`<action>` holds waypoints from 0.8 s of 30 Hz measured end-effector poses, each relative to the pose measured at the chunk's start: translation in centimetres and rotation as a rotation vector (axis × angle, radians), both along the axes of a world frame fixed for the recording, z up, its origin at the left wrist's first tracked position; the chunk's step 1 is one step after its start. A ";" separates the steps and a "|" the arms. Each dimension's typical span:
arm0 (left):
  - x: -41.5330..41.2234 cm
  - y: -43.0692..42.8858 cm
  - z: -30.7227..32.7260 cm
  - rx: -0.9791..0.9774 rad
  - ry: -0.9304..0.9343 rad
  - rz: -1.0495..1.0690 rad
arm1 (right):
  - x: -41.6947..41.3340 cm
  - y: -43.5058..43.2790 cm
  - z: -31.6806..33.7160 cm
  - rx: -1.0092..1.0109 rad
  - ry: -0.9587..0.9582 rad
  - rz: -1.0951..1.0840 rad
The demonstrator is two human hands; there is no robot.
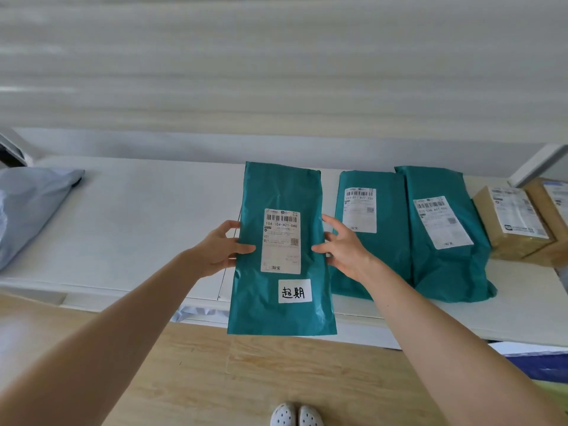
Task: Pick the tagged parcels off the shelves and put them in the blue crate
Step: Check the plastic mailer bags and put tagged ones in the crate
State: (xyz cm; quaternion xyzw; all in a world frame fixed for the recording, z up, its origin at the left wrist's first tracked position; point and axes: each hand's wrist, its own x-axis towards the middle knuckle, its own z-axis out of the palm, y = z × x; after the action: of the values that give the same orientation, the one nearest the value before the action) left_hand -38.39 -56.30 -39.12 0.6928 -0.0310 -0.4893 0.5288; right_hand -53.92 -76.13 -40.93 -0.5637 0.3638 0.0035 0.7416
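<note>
A teal parcel (281, 192) with a shipping label and a white handwritten tag near its lower end sticks out over the front edge of the white shelf (138, 216). My left hand (219, 249) grips its left edge, thumb on top. My right hand (342, 245) grips its right edge the same way. Two more teal parcels, one (368, 250) right beside it and another (445, 256) leaning further right, lie on the shelf and show no handwritten tag. A blue edge (541, 364) at the lower right may be the crate.
A grey-blue poly bag (30, 207) lies at the shelf's left end. Two brown cardboard boxes (516, 226) sit at the right end beside a shelf upright (541, 161). Below is a wooden floor (246, 379) with my shoes (296, 415).
</note>
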 end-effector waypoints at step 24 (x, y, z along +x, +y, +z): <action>-8.8 0.4 6.9 0.012 -0.204 -0.011 | -7.8 -0.8 5.0 -0.249 -0.097 0.013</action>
State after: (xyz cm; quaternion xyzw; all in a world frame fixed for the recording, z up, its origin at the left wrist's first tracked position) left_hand -47.16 -55.91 -32.26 0.7421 -0.0856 -0.4193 0.5159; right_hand -61.68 -76.92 -35.90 -0.6533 0.3216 -0.0643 0.6824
